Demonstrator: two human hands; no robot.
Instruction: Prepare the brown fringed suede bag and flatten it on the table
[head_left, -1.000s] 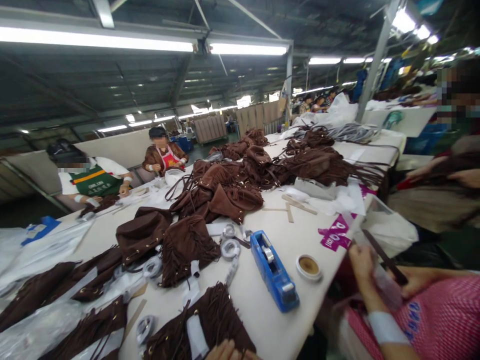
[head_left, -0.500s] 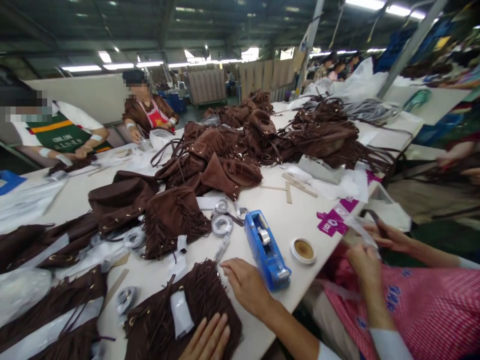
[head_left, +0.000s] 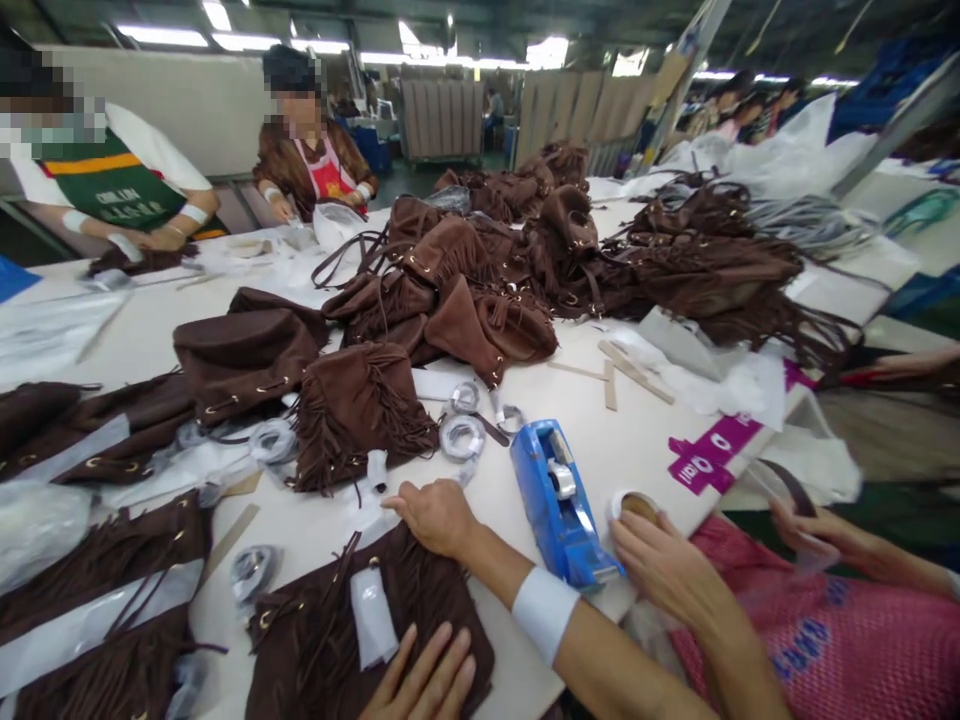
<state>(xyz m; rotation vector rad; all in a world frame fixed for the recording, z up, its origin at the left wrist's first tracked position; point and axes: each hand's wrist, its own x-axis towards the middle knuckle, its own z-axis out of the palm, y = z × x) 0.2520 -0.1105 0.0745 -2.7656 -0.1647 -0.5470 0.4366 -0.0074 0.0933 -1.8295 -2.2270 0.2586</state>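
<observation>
A dark brown fringed bag [head_left: 300, 620] lies on the white table in front of me, with a white-wrapped piece [head_left: 375, 618] on its front. My left hand [head_left: 424, 680] rests on the bag's lower part, fingers stretched out and flat. At the bag's top edge, my right hand [head_left: 439, 515] has its fingers curled in; what they grip, if anything, is hidden. A white wristband [head_left: 545, 610] circles my right forearm. To the right of that hand stands a blue tape dispenser [head_left: 559, 505] holding a tape roll.
Beside me, a co-worker's hand [head_left: 667, 565] touches a round tub [head_left: 634, 505]; their other hand [head_left: 810, 530] holds a dark strip. Brown bags [head_left: 480, 270] are heaped mid-table. Wrapped rolls [head_left: 461, 437], thin strips [head_left: 634, 370] and purple tape [head_left: 709, 455] lie around. Two people work across the table.
My right hand has moved left to the bag's top edge, its fingers now curled. My left hand stays flat on the bag. The co-worker's hand has reached the tub. The view has shifted.
</observation>
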